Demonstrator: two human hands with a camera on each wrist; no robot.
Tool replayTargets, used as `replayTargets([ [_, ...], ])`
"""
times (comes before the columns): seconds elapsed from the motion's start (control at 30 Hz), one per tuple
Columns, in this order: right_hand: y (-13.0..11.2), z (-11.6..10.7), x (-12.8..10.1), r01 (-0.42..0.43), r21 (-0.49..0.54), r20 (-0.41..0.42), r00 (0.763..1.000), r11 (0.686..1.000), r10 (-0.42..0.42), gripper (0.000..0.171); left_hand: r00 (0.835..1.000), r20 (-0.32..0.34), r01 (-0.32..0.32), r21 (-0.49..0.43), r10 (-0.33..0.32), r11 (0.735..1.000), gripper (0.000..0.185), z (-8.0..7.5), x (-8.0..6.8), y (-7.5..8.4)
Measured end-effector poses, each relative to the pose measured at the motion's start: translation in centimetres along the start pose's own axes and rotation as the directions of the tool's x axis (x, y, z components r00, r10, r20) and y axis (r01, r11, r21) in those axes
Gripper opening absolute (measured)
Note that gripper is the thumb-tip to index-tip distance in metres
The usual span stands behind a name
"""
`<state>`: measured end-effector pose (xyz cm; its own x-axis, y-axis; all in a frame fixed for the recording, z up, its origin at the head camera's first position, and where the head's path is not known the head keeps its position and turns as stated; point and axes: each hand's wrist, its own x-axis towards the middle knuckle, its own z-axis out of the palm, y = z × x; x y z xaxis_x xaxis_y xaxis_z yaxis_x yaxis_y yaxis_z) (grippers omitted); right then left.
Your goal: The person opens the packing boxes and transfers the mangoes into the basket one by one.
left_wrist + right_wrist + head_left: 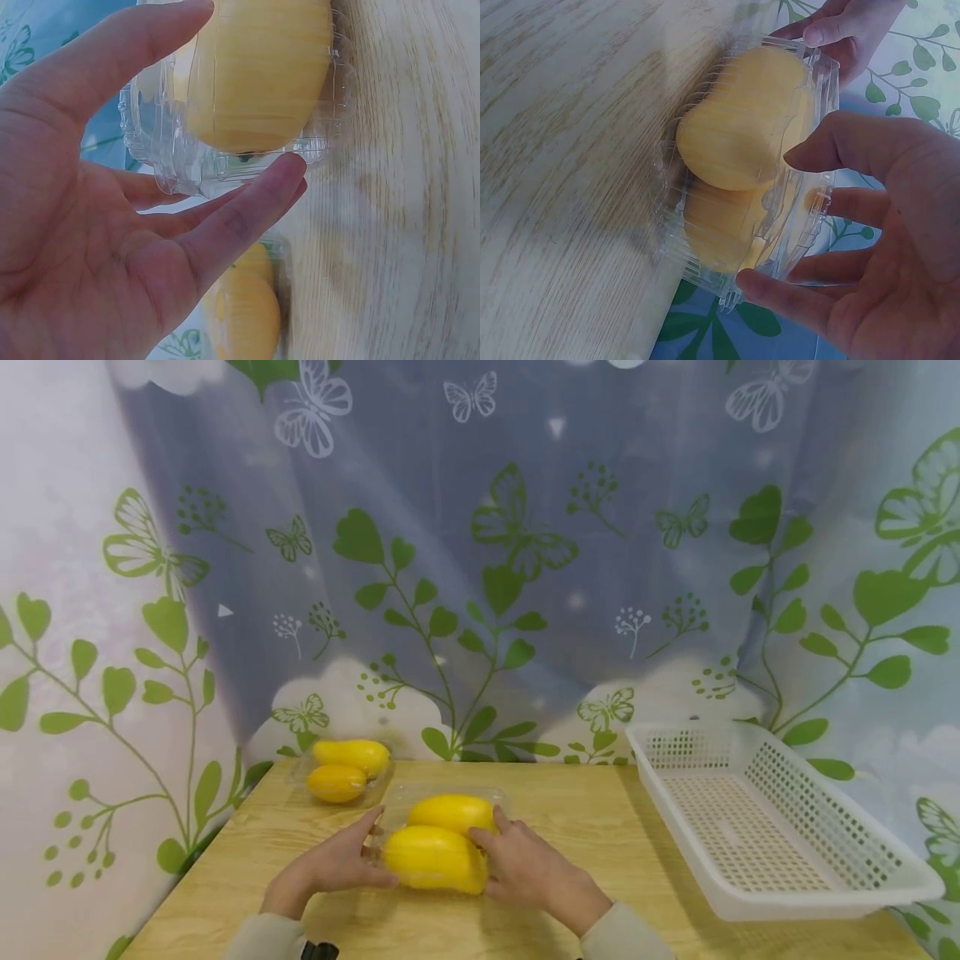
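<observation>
**Hands at both ends of a clear box of yellow fruit**

Head view: the left hand [330, 864] and the right hand [525, 864] sit at opposite ends of a clear plastic box [442, 839] that holds two yellow fruits. The box is on the wooden counter [585, 827], near the front edge and centred before the person. Fingers on both hands look fairly straight, touching the box's sides. A second box [343, 770] with two more yellow fruits lies at the back left of the counter, well apart. A white basket [780, 827] with perforated walls stands at the right, with nothing in it. A leaf and butterfly patterned curtain [480, 568] hangs behind.

Left wrist view: the left hand [112, 225] is spread, thumb along one long side of the box [247, 97], fingertips [289, 169] touching its end. The hand cradles the box rather than clamping it.

Right wrist view: the right hand [877, 247] is spread too, thumb over the lid, fingertips [754, 283] under the box's [750, 172] lower corner. The left hand's fingers [840, 30] show at the far end.

Judgement: this looks like the start of a lift, the grasp just forming. The next move calls for firmer, even pressure from both ends, because the thin plastic may flex or pop open.
</observation>
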<state>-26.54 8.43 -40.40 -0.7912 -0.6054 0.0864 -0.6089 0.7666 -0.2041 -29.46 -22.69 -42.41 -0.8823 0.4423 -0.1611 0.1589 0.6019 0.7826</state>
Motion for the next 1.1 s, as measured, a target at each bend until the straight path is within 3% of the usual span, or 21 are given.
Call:
replayTargets([
  [0.67,0.10,0.54,-0.04,-0.007,-0.028,-0.010,1.000,1.000,0.007,0.063,1.000,0.001,-0.019,0.007,0.019,1.000,0.116,0.40,0.32,-0.14],
  [0.87,-0.02,0.47,-0.07,-0.040,-0.028,0.030,0.999,0.999,0.041,0.062,1.000,0.010,-0.021,-0.003,0.021,1.000,0.118,0.37,0.40,-0.30],
  [1.1,-0.28,0.82,-0.02,-0.039,-0.052,0.013,0.999,0.998,0.039,0.060,1.000,-0.017,-0.004,0.013,0.005,1.000,0.118,0.43,0.24,-0.38],
])
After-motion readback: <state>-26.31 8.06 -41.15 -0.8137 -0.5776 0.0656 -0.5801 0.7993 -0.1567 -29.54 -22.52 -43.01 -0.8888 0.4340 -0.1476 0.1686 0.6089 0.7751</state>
